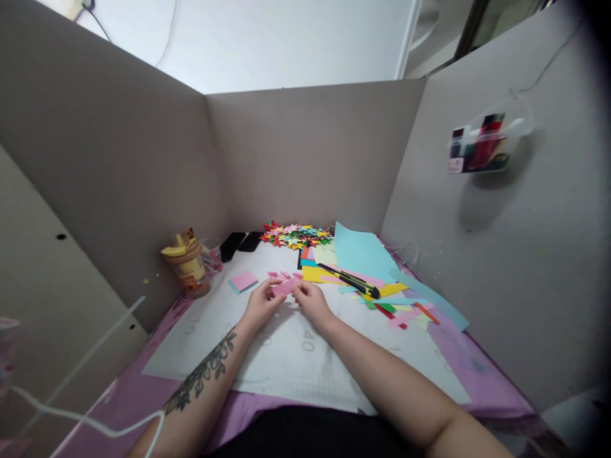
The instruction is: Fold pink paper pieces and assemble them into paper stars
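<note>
Between my hands is a small piece of pink paper (285, 287), held just over the white mat. My left hand (261, 301) grips its left end, and my right hand (311, 301) pinches the right end. Several small pink paper pieces (285, 276) lie right behind it. To the left of my left hand rests a little stack of pink and blue paper squares (243, 281). A yellow and black utility knife (351, 280) lies on coloured paper strips to the right of my right hand.
A heap of colourful paper stars (298, 235) sits at the back, near two black phone-like slabs (249, 242). A brown and yellow cup (187, 264) stands left. Large blue paper (363, 251) and scattered strips (405, 312) cover the right. Grey panels (315, 152) enclose the table.
</note>
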The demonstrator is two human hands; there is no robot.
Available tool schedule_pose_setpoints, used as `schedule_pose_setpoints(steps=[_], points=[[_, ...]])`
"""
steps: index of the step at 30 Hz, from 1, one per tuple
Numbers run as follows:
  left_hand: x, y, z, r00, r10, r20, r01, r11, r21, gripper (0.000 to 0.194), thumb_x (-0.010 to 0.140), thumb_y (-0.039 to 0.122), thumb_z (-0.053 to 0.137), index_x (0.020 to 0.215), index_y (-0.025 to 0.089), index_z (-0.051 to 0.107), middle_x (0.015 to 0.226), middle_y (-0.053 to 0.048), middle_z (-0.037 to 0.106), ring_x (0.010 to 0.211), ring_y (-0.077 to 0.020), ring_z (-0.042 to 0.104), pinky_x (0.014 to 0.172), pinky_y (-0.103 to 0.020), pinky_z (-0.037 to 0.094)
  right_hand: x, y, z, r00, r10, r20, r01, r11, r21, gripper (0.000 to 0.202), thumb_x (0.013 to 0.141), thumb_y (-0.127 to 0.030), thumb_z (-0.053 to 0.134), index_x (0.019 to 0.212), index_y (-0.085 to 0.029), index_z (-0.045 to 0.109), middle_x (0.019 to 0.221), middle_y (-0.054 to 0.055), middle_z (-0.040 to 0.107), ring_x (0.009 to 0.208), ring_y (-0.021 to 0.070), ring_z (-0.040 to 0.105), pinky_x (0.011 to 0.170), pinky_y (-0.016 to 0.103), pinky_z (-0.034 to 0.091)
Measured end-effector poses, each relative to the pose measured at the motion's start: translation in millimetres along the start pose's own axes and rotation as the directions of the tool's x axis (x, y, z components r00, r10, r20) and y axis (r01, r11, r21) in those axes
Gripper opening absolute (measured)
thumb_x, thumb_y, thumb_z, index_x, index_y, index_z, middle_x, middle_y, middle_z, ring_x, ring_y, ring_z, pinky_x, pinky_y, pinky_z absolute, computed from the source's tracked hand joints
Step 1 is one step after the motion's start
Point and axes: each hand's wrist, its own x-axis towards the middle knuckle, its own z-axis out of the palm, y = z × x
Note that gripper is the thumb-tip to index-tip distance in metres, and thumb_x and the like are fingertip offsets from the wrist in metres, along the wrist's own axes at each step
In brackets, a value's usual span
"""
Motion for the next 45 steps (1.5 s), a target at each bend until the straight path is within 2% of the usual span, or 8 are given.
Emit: schedule_pose_setpoints(steps=[11, 20, 26, 32, 38, 40, 43, 45], points=[[-2, 6, 0.6, 0.981, -0.18, 0.069, 0.19, 0.963, -0.19, 0.04, 0.067, 0.032, 0.065, 0.1, 0.015, 0.051, 0.052, 0.006, 0.055, 0.045, -0.0085, 0.049, 0.045, -0.018, 0.035, 0, -3, -1, 0.996, -0.058, -0.063, 0.054, 0.997, -0.06, 0.026, 0.077, -0.04, 0.053, 0.063, -0.019, 0.048, 0.055, -0.003, 0.048, 0.053, 0.0121, 0.046, 0.051, 0.023, 0.034], [0, 3, 1.8, 0.988, -0.146, 0.051, 0.154, 0.957, -0.246, 0.041, 0.066, 0.035, 0.068, 0.097, 0.014, 0.049, 0.058, 0.003, 0.06, 0.053, -0.0117, 0.058, 0.05, -0.019, 0.04, 3, -1, 9, 0.999, 0.052, -0.014, -0.049, 0.987, 0.156, 0.03, 0.067, -0.043, 0.064, 0.062, -0.016, 0.052, 0.049, -0.005, 0.047, 0.044, 0.009, 0.04, 0.044, 0.021, 0.031], [0, 1, 4.2, 0.992, -0.121, 0.032, 0.125, 0.961, -0.247, 0.041, 0.065, 0.04, 0.069, 0.089, 0.016, 0.048, 0.055, 0.004, 0.059, 0.05, -0.0115, 0.058, 0.047, -0.018, 0.038, 1, -5, 17, 0.993, 0.104, -0.048, -0.096, 0.985, 0.143, 0.028, 0.064, -0.038, 0.066, 0.056, -0.016, 0.05, 0.046, -0.005, 0.044, 0.043, 0.0085, 0.038, 0.043, 0.022, 0.028], [0, 5, 2.3, 0.994, -0.114, -0.002, 0.109, 0.958, -0.265, 0.039, 0.064, 0.035, 0.069, 0.09, 0.017, 0.047, 0.05, 0.008, 0.053, 0.05, -0.0111, 0.058, 0.049, -0.019, 0.042, 12, 4, 5, 0.995, 0.064, -0.074, -0.045, 0.973, 0.226, 0.028, 0.07, -0.038, 0.06, 0.057, -0.017, 0.048, 0.045, -0.006, 0.042, 0.042, 0.007, 0.034, 0.042, 0.02, 0.026], [2, 6, -2.6, 0.982, -0.166, -0.087, 0.141, 0.961, -0.24, 0.038, 0.063, 0.034, 0.068, 0.09, 0.016, 0.049, 0.047, 0.008, 0.052, 0.048, -0.0113, 0.057, 0.049, -0.02, 0.043, 21, 7, -13, 0.959, 0.165, -0.228, -0.066, 0.919, 0.389, 0.027, 0.068, -0.04, 0.062, 0.064, -0.017, 0.051, 0.051, -0.005, 0.045, 0.043, 0.007, 0.038, 0.041, 0.02, 0.029], [1, 7, -2.4, 0.984, -0.162, -0.074, 0.14, 0.96, -0.241, 0.038, 0.064, 0.034, 0.067, 0.092, 0.016, 0.049, 0.049, 0.007, 0.054, 0.051, -0.0125, 0.059, 0.05, -0.02, 0.043, 17, 4, -10, 0.973, 0.143, -0.183, -0.066, 0.927, 0.368, 0.027, 0.067, -0.041, 0.063, 0.065, -0.016, 0.051, 0.05, -0.006, 0.045, 0.043, 0.007, 0.038, 0.041, 0.019, 0.029], [0, 8, -0.4, 0.992, -0.122, -0.011, 0.116, 0.964, -0.239, 0.037, 0.067, 0.034, 0.066, 0.095, 0.015, 0.049, 0.055, 0.004, 0.06, 0.055, -0.0136, 0.062, 0.051, -0.021, 0.043, 8, -2, 3, 0.995, 0.098, -0.015, -0.089, 0.946, 0.313, 0.027, 0.064, -0.039, 0.067, 0.072, -0.015, 0.056, 0.053, -0.006, 0.048, 0.044, 0.0067, 0.037, 0.042, 0.02, 0.028], [-1, 8, 1.0, 0.996, -0.086, 0.017, 0.087, 0.965, -0.247, 0.038, 0.067, 0.033, 0.066, 0.095, 0.016, 0.048, 0.058, 0.003, 0.061, 0.056, -0.0132, 0.061, 0.053, -0.021, 0.044, 4, -6, 11, 0.997, 0.071, 0.008, -0.071, 0.964, 0.255, 0.026, 0.065, -0.037, 0.066, 0.064, -0.015, 0.054, 0.051, -0.006, 0.046, 0.046, 0.0068, 0.036, 0.045, 0.02, 0.028]])
